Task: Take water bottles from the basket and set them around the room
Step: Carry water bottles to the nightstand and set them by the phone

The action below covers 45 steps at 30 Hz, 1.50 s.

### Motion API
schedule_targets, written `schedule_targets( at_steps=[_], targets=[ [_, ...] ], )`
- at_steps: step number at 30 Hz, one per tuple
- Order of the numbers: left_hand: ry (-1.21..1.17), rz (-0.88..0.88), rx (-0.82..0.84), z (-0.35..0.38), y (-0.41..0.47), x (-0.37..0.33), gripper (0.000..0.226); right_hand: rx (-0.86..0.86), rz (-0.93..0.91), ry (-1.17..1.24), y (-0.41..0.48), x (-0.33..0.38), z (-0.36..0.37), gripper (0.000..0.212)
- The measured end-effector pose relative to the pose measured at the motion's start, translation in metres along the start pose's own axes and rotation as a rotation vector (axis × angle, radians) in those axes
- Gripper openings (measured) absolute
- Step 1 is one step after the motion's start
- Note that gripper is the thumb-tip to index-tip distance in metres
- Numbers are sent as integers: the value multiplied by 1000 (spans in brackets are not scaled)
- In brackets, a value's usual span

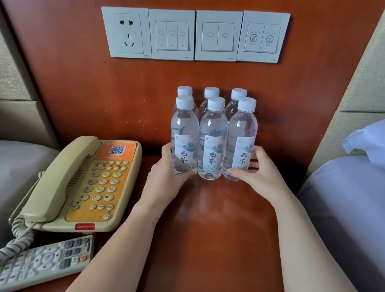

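Back bottles mostly hidden by front ones; remote cut off left.

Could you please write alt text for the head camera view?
Two hands, left hand and right hand, cup a cluster of six upright water bottles on a wooden nightstand, beside a telephone and remote.

Clear bottles white caps; orange-faced beige phone; red-brown nightstand

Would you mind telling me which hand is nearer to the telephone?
Left. The left hand cups the left side of the water bottles, just right of the telephone; the right hand holds the cluster's far side, farther away.
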<state>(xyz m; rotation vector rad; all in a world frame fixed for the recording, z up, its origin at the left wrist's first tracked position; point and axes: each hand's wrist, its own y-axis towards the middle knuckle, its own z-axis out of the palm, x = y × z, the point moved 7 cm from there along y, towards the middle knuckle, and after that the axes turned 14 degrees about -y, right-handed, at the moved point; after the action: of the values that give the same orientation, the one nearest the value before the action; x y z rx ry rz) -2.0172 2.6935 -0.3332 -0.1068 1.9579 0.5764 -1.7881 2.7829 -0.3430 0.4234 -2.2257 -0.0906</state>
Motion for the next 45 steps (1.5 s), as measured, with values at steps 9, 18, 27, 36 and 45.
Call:
schedule_targets(
  at_steps=[9, 18, 27, 36, 45],
  targets=[
    [79, 8, -61, -4, 1, -3, 79, -47, 7, -59, 2, 0, 1, 61],
    [55, 17, -58, -4, -1, -5, 79, -53, 12, -72, 0, 3, 1, 60],
    [65, 48, -34, -1, 1, 0, 90, -62, 10, -76, 0, 4, 1, 60],
    [-84, 127, 60, 13, 0, -16, 133, -97, 29, 65, 3, 18, 17, 95],
    [-28, 133, 11, 10, 2, -14, 123, -153, 35, 13, 3, 21, 20, 103]
  ],
)
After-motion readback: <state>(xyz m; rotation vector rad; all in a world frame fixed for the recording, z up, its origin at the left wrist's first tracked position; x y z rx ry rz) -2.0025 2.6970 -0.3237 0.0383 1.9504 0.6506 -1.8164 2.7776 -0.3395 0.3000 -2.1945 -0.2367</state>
